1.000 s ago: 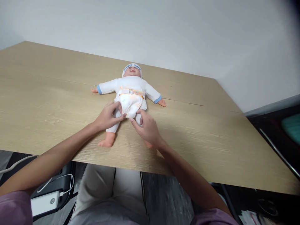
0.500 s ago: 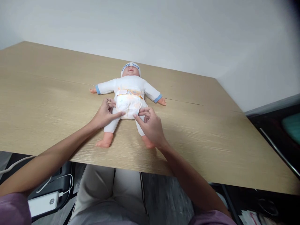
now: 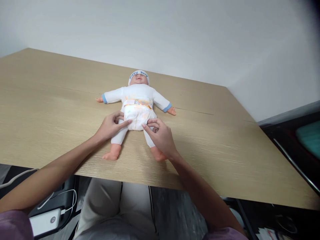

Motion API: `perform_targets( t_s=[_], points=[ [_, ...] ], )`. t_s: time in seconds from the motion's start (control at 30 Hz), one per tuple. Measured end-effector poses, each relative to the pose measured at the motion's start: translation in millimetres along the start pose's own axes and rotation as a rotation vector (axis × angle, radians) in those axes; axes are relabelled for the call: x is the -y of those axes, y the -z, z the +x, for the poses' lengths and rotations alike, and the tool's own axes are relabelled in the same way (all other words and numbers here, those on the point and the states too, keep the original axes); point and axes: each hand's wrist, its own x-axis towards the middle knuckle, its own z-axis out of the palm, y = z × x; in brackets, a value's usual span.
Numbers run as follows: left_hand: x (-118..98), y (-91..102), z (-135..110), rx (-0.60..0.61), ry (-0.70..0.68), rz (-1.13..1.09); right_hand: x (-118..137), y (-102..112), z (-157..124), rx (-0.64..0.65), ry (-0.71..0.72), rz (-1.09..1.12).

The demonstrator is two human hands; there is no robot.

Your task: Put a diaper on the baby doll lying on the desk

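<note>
A baby doll (image 3: 138, 92) in a white suit with blue cuffs and a "Happy Baby" headband lies on its back, head away from me, arms spread. Round its hips sits a white diaper (image 3: 137, 117) with an orange printed band across the waist. My left hand (image 3: 111, 125) is closed at the diaper's left leg edge, thumb on the front and fingers curled behind. At the right leg edge my right hand (image 3: 161, 134) pinches the diaper the same way. Some fingertips of both hands are hidden by the diaper and the doll's legs.
The doll rests on a wooden table (image 3: 62, 126) with a thin seam across it, against a pale wall (image 3: 160, 33). Below the front edge, at left, a white power bank (image 3: 45, 221) with a cable lies on a black surface. A dark object (image 3: 295, 143) stands beyond the right edge.
The view has tilted slightly, so everything sits a little lower. My hands stay at the diaper's leg edges; my left fingers have curled in more closely.
</note>
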Motion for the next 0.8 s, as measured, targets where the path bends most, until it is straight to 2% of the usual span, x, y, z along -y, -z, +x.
perform_targets(
  t_s=[0.13,0.4,0.63,0.8],
  points=[
    [-6,0.0,1,0.051,0.027,-0.017,-1,-1,1,0.022,0.018,-0.011],
    [-13,-0.9,3,0.095,0.201,-0.318,0,-8,3,0.056,0.057,-0.025],
    [-14,1.6,6,0.080,0.227,-0.344,-7,-18,9,0.125,-0.073,0.272],
    [-15,1.0,7,0.077,0.254,-0.393,-8,-21,9,0.085,-0.068,0.319]
  ],
)
